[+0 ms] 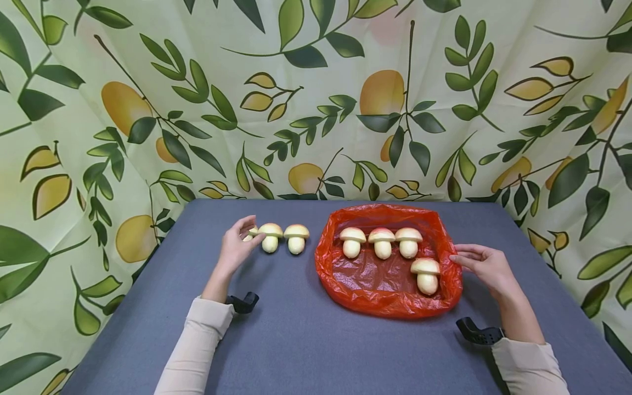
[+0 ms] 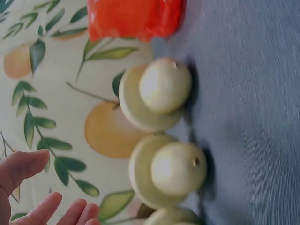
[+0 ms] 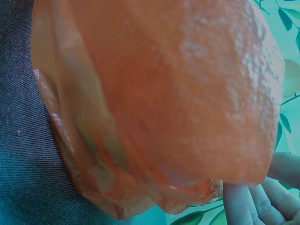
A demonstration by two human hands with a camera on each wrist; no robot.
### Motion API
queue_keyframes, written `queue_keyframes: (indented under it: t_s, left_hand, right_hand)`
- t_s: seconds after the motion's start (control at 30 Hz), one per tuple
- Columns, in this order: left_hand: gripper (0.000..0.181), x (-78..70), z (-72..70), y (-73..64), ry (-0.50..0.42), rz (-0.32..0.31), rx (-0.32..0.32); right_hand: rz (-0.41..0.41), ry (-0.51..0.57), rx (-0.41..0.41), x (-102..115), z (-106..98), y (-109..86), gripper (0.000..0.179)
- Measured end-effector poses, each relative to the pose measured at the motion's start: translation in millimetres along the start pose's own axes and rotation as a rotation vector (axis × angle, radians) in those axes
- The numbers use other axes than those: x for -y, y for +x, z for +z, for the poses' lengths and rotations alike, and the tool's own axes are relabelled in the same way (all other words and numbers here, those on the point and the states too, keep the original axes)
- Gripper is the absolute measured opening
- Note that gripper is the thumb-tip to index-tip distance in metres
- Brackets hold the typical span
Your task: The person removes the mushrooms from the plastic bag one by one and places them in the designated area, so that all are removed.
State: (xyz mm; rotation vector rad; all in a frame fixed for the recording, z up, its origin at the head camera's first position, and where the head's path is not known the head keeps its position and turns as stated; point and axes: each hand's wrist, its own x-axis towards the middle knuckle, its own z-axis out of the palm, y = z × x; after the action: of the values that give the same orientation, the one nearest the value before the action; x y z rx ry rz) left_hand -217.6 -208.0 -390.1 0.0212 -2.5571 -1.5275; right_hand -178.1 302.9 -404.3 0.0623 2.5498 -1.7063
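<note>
Four mushrooms (image 1: pixel 382 241) are bagged, three left outside, the red bag (image 1: pixel 390 303) pinched by the right hand (image 1: pixel 487 267), nothing gripped by the spread-fingered left hand (image 1: pixel 235 244)

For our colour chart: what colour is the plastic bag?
The plastic bag is red, shown best in the head view.
</note>
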Motion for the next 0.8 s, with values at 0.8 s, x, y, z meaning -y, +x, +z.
queue_keyframes:
  t_s: [0.8]
  left_hand:
    - [0.051,-35.8,65.5,-22.7,-0.093,0.209,0.206]
  right_hand:
    - [0.028,-0.032,-0.061,2,-5,-1.0,0.033]
